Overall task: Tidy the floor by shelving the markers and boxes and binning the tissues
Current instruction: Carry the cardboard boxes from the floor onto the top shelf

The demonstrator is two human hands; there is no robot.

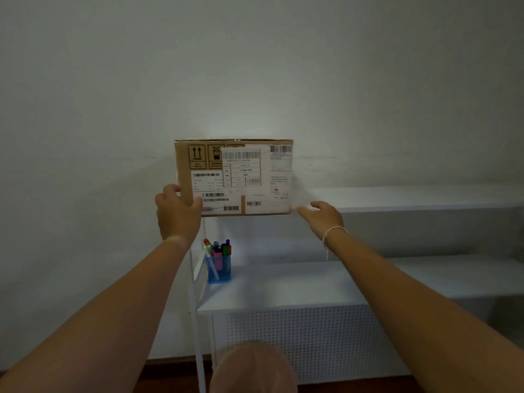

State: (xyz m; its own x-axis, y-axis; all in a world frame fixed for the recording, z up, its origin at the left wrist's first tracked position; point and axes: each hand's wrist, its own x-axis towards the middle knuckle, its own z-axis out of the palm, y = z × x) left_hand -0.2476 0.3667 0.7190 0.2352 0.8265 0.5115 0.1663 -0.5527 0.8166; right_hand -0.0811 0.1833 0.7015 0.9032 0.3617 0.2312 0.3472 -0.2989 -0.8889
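Observation:
A brown cardboard box (234, 177) covered in white shipping labels stands upright at the left end of the top white shelf (411, 198), against the wall. My left hand (177, 211) grips its lower left corner, thumb on the front face. My right hand (321, 215) is spread flat just right of the box's lower right corner, fingertips near it; I cannot tell if they touch. On the shelf below, a blue translucent cup (219, 269) holds several coloured markers (217, 248).
The white shelf unit has a middle shelf (297, 282) and a perforated white front panel (312, 336) beneath. A white upright post (197, 321) marks its left edge. Dark wooden floor (170, 375) shows at the bottom, with my knee (252, 367) in front.

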